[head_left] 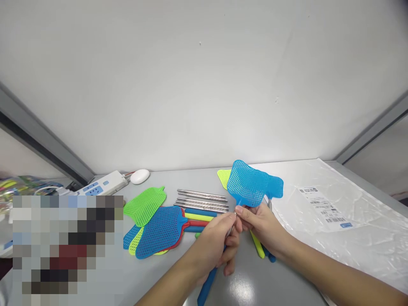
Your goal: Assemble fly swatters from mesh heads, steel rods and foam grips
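Observation:
My right hand (264, 223) pinches the neck of a blue fly swatter head (247, 182), its mesh facing up. My left hand (218, 238) is closed around a thin metal rod with a blue handle (208, 287), which sticks out below the palm. The rod's tip and the neck of the head meet at my fingertips; whether they are joined is hidden. Left of my hands lie loose swatter heads, among them a green one (146, 204) and a dark blue one (162, 231). Several metal rods (202, 200) lie side by side behind coloured handles (199, 216).
Behind my right hand lie swatters with a yellow-green head (223, 176) and a blue head (276, 186). A clear plastic package with a label (325, 206) covers the right side. At left are a power strip (103, 183), a white oval object (140, 176) and a blurred-out area.

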The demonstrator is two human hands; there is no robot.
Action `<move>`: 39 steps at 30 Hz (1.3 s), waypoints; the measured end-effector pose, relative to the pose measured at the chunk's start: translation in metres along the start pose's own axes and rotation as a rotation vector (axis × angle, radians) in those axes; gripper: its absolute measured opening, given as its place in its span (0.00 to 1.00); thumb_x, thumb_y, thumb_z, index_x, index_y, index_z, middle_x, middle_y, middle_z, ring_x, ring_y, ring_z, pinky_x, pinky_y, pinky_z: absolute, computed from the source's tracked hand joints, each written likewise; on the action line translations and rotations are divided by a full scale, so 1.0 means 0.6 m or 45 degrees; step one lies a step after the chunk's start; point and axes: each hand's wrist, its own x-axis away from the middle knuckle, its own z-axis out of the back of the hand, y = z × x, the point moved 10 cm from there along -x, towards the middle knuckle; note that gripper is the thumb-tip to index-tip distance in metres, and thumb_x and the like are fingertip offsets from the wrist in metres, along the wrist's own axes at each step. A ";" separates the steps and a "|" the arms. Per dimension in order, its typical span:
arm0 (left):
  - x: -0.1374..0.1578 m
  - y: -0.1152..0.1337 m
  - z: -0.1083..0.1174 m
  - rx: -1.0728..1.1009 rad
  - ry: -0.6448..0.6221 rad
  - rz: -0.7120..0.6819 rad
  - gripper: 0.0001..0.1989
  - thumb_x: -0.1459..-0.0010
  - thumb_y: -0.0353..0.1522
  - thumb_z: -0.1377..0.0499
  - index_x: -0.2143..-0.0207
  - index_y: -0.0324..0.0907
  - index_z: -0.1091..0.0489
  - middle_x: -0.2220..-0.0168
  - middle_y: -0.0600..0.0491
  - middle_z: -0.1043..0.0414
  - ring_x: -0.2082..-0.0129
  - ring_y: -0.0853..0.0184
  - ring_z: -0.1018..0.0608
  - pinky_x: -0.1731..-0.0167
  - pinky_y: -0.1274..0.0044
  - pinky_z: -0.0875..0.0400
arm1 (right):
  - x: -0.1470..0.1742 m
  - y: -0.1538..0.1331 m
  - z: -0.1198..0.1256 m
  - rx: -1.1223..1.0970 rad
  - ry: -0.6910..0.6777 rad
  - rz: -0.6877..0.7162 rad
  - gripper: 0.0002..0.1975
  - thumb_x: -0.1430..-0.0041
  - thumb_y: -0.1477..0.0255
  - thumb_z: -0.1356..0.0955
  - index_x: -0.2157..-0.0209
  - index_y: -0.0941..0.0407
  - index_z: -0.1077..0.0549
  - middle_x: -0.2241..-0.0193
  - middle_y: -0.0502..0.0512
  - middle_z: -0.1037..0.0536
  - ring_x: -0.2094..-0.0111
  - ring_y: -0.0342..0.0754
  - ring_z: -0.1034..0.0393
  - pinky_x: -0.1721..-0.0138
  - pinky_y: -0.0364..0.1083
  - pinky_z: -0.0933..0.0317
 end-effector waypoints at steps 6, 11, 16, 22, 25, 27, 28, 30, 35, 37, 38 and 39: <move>0.010 -0.008 -0.008 0.061 -0.034 0.127 0.15 0.36 0.45 0.53 0.67 0.44 0.39 0.78 0.63 0.49 0.89 0.80 0.53 0.90 0.86 0.49 | 0.007 -0.016 0.002 -0.059 0.025 0.027 0.14 0.41 0.61 0.31 0.74 0.54 0.34 0.81 0.46 0.34 0.78 0.42 0.44 0.74 0.44 0.49; 0.028 -0.010 -0.036 0.325 -0.260 0.358 0.15 0.37 0.46 0.51 0.69 0.45 0.41 0.80 0.64 0.55 0.89 0.80 0.58 0.91 0.86 0.57 | 0.014 -0.020 0.003 0.015 0.045 0.036 0.14 0.39 0.61 0.33 0.75 0.54 0.32 0.80 0.49 0.32 0.76 0.45 0.39 0.70 0.46 0.45; 0.037 -0.011 -0.047 0.387 -0.358 0.455 0.17 0.37 0.47 0.51 0.71 0.45 0.44 0.81 0.64 0.58 0.88 0.79 0.60 0.90 0.85 0.61 | 0.020 -0.022 0.005 0.003 0.074 0.035 0.13 0.39 0.61 0.33 0.73 0.54 0.31 0.80 0.48 0.32 0.77 0.43 0.39 0.72 0.45 0.45; 0.020 0.014 0.002 -0.401 0.112 0.071 0.16 0.37 0.47 0.53 0.67 0.44 0.40 0.77 0.61 0.47 0.84 0.75 0.46 0.83 0.82 0.47 | 0.013 -0.009 0.008 -0.099 0.118 0.040 0.12 0.40 0.62 0.32 0.71 0.54 0.35 0.82 0.43 0.36 0.81 0.40 0.41 0.76 0.43 0.45; 0.024 0.046 0.007 -0.815 0.267 -0.146 0.16 0.35 0.43 0.54 0.68 0.43 0.38 0.73 0.56 0.39 0.75 0.70 0.36 0.72 0.78 0.39 | 0.013 0.009 0.003 -0.123 0.108 -0.034 0.16 0.39 0.60 0.33 0.75 0.55 0.36 0.85 0.43 0.39 0.81 0.41 0.41 0.75 0.43 0.44; 0.027 0.059 0.003 -0.989 0.307 -0.238 0.16 0.34 0.42 0.56 0.69 0.43 0.37 0.70 0.53 0.35 0.69 0.67 0.33 0.66 0.76 0.38 | 0.015 0.018 -0.002 -0.139 0.086 -0.092 0.18 0.39 0.60 0.33 0.77 0.55 0.36 0.85 0.44 0.39 0.81 0.41 0.41 0.75 0.43 0.44; 0.028 0.063 0.002 -1.034 0.318 -0.271 0.16 0.34 0.42 0.56 0.69 0.43 0.37 0.68 0.53 0.34 0.67 0.66 0.33 0.64 0.75 0.39 | 0.016 0.021 -0.004 -0.154 0.073 -0.116 0.18 0.39 0.60 0.33 0.78 0.56 0.36 0.85 0.44 0.39 0.81 0.40 0.41 0.75 0.43 0.45; 0.028 0.064 0.001 -1.020 0.315 -0.289 0.16 0.34 0.41 0.56 0.69 0.43 0.37 0.69 0.54 0.35 0.67 0.67 0.33 0.65 0.75 0.38 | 0.017 0.022 -0.005 -0.195 0.056 -0.134 0.18 0.41 0.61 0.31 0.78 0.56 0.36 0.85 0.44 0.40 0.81 0.39 0.43 0.75 0.42 0.47; 0.020 -0.001 -0.011 -0.284 -0.030 0.131 0.15 0.35 0.45 0.55 0.69 0.46 0.43 0.78 0.62 0.51 0.86 0.76 0.51 0.87 0.82 0.50 | 0.018 0.015 0.002 -0.282 0.100 -0.139 0.20 0.43 0.63 0.29 0.80 0.55 0.41 0.85 0.41 0.46 0.81 0.38 0.53 0.76 0.42 0.52; 0.025 -0.016 -0.029 0.085 -0.212 0.293 0.16 0.36 0.47 0.54 0.69 0.46 0.45 0.78 0.63 0.55 0.87 0.77 0.58 0.91 0.84 0.57 | 0.019 0.011 0.002 -0.273 0.117 -0.144 0.21 0.43 0.63 0.29 0.81 0.55 0.41 0.86 0.41 0.47 0.82 0.38 0.54 0.77 0.42 0.53; 0.027 -0.018 -0.036 0.228 -0.274 0.337 0.16 0.37 0.47 0.53 0.69 0.46 0.45 0.78 0.64 0.57 0.88 0.78 0.59 0.91 0.84 0.59 | 0.019 0.008 0.001 -0.261 0.122 -0.139 0.21 0.43 0.62 0.30 0.81 0.55 0.41 0.86 0.41 0.47 0.82 0.38 0.54 0.77 0.42 0.54; 0.029 -0.017 -0.041 0.334 -0.316 0.364 0.16 0.37 0.48 0.51 0.69 0.46 0.45 0.78 0.64 0.58 0.88 0.78 0.60 0.92 0.85 0.60 | 0.019 0.006 0.000 -0.249 0.128 -0.131 0.21 0.43 0.62 0.30 0.81 0.55 0.40 0.86 0.41 0.46 0.82 0.38 0.54 0.78 0.42 0.54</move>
